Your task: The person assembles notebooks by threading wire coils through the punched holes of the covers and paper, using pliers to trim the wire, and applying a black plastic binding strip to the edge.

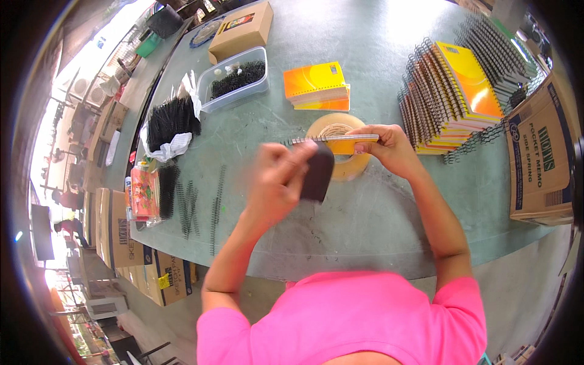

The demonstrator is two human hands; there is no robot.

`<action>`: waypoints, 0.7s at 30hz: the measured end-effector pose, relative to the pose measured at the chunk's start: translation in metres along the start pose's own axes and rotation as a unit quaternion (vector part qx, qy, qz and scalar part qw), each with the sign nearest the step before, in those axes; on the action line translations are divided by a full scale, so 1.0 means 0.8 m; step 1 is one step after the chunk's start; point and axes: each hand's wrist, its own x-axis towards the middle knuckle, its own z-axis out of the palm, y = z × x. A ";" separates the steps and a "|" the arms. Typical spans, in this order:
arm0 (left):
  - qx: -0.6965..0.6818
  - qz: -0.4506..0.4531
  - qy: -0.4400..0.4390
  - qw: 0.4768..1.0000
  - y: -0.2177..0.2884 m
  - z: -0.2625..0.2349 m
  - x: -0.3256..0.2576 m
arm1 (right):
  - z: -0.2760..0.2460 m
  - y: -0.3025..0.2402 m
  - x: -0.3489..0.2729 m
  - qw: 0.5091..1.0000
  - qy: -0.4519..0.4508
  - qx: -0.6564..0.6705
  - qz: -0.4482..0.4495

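Note:
In front of me my right hand (389,149) pinches the right end of a small yellow-orange notebook (344,146) seen nearly edge-on. A dark wire spiral (302,140) runs along its left part. My left hand (274,182), smeared by motion, is closed at that end of the notebook. A flat dark pad (317,173) with a rounded corner hangs from its fingers. Beneath the notebook lies a wide yellowish roll (351,170), apparently tape. Just beyond sits a short stack of yellow-orange notebooks (315,82).
Tall stacks of spiral-bound notebooks (450,97) and a carton (541,152) stand at right. Leftward are a clear tub (234,79) of black spirals, a bag of spirals (173,125), loose spirals (217,210) and a brown box (242,27). More cartons (155,277) stand below the table's left edge.

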 end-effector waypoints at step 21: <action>-0.051 0.021 0.002 0.998 0.014 0.032 0.016 | 0.010 0.003 0.001 1.000 0.022 0.016 -0.011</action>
